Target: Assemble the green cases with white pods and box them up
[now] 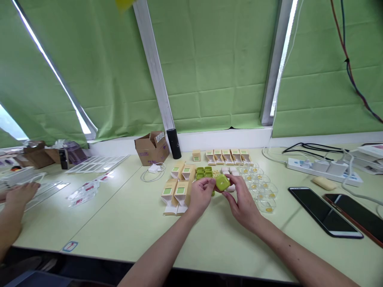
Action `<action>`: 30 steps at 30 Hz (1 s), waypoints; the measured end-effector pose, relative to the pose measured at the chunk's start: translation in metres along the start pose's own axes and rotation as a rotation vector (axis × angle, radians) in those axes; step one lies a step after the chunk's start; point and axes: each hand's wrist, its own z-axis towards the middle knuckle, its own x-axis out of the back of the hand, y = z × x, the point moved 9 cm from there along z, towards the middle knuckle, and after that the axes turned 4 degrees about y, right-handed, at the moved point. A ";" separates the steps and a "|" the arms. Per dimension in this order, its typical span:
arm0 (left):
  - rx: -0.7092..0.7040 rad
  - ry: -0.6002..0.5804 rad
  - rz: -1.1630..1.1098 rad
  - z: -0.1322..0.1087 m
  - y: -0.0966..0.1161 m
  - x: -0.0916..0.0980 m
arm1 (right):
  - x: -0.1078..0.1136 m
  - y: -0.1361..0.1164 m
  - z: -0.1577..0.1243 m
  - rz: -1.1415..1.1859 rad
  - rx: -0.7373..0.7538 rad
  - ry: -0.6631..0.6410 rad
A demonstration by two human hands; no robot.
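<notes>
Both hands meet around a small rounded green case (222, 182) above the table. My right hand (241, 199) grips it by its right side between thumb and fingers. From the left, my left hand (202, 193) pinches at its edge; anything else between those fingertips is hidden. Behind the hands lie several open green cases (204, 172) and white rounded pieces (233, 171). Just left stand open cardboard boxes (181, 189) with green label windows. Clear plastic cups (265, 191) with yellow bits inside sit right of my right hand.
More small boxes (227, 156) line the back. A brown carton (152, 149), black bottle (174, 143) and white charger (154, 168) stand left; a power strip (324, 171) and two phones (324, 211) lie right. A co-worker's hand (22, 193) is at far left.
</notes>
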 end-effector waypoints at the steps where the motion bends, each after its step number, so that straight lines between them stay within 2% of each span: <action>1: 0.017 -0.022 -0.020 0.000 0.000 -0.003 | 0.000 0.002 0.000 0.016 -0.021 0.007; 6: 0.061 -0.051 -0.059 -0.001 -0.003 -0.007 | 0.001 0.008 0.000 0.193 -0.147 0.024; 12: 0.034 -0.079 0.001 -0.002 -0.003 -0.009 | -0.016 0.019 -0.003 0.581 -0.372 -0.049; 16: -0.024 -0.108 0.102 -0.004 0.001 -0.011 | -0.016 0.020 -0.001 0.687 -0.380 -0.031; 19: -0.122 -0.053 0.216 -0.005 0.010 -0.003 | -0.012 0.022 0.003 0.655 -0.363 -0.026; 22: -0.305 -0.004 0.314 -0.009 0.030 0.004 | -0.009 0.024 0.004 0.612 -0.362 -0.021; 26: -0.563 -0.142 0.433 -0.022 0.052 -0.007 | -0.008 0.028 0.003 0.585 -0.361 0.002; 30: -0.602 -0.216 0.507 -0.026 0.051 -0.016 | -0.013 0.027 0.000 0.505 -0.344 -0.030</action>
